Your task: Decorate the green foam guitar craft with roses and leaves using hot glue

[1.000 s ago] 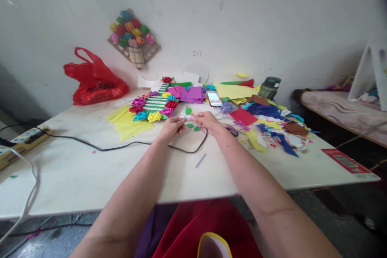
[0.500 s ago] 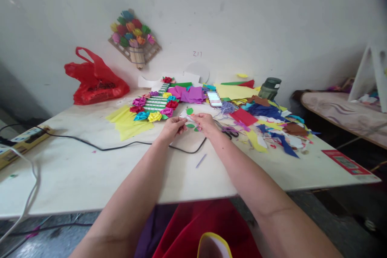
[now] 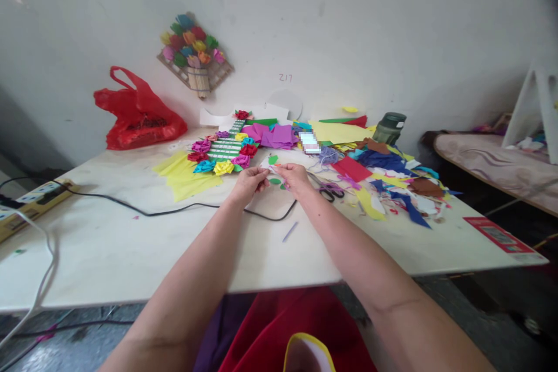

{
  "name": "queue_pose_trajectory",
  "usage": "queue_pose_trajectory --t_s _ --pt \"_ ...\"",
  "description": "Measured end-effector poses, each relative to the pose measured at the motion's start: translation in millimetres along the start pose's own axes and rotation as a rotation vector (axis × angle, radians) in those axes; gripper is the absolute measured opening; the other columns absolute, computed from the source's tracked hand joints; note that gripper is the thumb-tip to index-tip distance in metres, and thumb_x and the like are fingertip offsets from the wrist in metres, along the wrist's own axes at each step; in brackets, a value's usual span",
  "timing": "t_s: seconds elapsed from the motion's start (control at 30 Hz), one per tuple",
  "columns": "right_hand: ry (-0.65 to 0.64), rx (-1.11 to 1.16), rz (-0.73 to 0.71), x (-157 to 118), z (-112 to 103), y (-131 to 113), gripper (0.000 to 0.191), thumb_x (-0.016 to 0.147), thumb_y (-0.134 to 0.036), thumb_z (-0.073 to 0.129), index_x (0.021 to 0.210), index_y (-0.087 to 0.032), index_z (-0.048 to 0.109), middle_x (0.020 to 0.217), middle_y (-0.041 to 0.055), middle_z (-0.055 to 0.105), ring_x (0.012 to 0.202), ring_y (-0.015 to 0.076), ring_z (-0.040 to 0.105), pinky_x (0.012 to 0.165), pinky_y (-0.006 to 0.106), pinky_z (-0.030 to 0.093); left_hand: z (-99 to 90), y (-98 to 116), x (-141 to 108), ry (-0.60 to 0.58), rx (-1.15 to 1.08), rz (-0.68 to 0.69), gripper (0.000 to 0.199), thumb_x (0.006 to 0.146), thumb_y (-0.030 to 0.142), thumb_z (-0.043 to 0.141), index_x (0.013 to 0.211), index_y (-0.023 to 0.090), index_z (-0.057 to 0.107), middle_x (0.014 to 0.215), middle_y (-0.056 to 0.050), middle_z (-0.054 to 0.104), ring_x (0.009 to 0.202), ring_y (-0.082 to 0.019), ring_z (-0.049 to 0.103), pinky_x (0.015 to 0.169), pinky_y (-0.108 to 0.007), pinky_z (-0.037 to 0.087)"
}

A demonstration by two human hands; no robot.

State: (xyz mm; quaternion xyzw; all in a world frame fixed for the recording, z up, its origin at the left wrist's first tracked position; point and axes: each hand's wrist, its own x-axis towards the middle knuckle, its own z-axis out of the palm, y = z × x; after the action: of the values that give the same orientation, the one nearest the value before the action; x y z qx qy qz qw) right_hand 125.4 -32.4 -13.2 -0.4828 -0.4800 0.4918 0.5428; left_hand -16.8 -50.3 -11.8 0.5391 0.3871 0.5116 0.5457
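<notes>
In the head view, little has changed over the last second. The right hand [image 3: 293, 178] has edged slightly toward the left hand [image 3: 250, 182], now covers more of a small green paper leaf [image 3: 282, 187] on the table, and more of the black-handled scissors [image 3: 331, 192] shows beside the right wrist. This suggests the work stays at close fingertip handling. Thumb and forefinger of each hand appear pinched together on a small pale piece [image 3: 271, 168], held between the hands over the middle of the table; it is too small to tell its make. A bright green leaf-shaped paper piece [image 3: 273, 160] shows just beyond the fingertips; whether it is joined to the pale piece I cannot tell. Another flat green oval leaf [image 3: 274, 181] lies just below them.

The white tabletop [image 3: 131, 256] has its front edge under both forearms. The widest room to move seems to be on the left and toward the person, though a thin black cable [image 3: 174, 209] crosses there and a thin lilac strip [image 3: 290, 231] lies between the forearms. Beyond the left hand, the green-and-white guitar-shaped panel with paper roses [image 3: 223, 151] limits reach; on the right, the scissors and a heap of coloured paper scraps [image 3: 387, 163] do.
</notes>
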Motion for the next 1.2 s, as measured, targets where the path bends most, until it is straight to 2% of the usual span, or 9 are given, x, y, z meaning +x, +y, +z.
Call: queue_pose_trajectory --t_s 0.47,0.73,1.07,1.2 --pt "0.049 0.049 0.001 -3.7 3.6 -1.9 0.028 0.049 -0.035 0.073 0.062 -0.015 0.059 0.038 -0.0082 0.041 0.031 0.0026 0.029 0.031 0.017 0.022 3.0 4.8 -2.4 0.001 -0.011 -0.059 0.024 0.066 0.033 0.065 0.069 0.014 0.052 0.045 0.001 0.053 0.030 -0.004 0.034 0.032 -0.018 0.014" --pt "0.065 0.037 -0.005 -4.2 3.3 -2.9 0.027 0.049 -0.035 0.073 0.062 -0.015 0.060 0.038 -0.0076 0.042 0.032 0.0040 0.031 0.032 0.018 0.025 4.6 5.3 -4.2 -0.010 -0.012 -0.034 0.024 0.066 0.033 0.065 0.069 0.013 0.051 0.044 0.002 0.052 0.030 -0.003 0.033 0.032 -0.018 0.014" --pt "0.090 -0.010 -0.012 -5.0 4.2 -4.0 0.027 0.051 -0.036 0.072 0.063 -0.015 0.060 0.041 -0.0068 0.045 0.034 0.0041 0.033 0.033 0.018 0.027 3.7 5.7 -3.6 -0.011 0.000 -0.074 0.024 0.068 0.034 0.063 0.074 0.012 0.055 0.045 0.001 0.053 0.030 -0.004 0.034 0.032 -0.018 0.014" --pt "0.091 -0.020 -0.016 -6.2 3.7 -5.1 0.025 0.053 -0.035 0.071 0.062 -0.015 0.058 0.040 -0.0079 0.041 0.034 0.0035 0.031 0.033 0.018 0.027 3.0 5.5 -3.0 0.003 0.009 -0.087 0.030 0.071 0.041 0.061 0.077 0.012 0.057 0.045 0.000 0.053 0.030 -0.004 0.035 0.032 -0.019 0.014"
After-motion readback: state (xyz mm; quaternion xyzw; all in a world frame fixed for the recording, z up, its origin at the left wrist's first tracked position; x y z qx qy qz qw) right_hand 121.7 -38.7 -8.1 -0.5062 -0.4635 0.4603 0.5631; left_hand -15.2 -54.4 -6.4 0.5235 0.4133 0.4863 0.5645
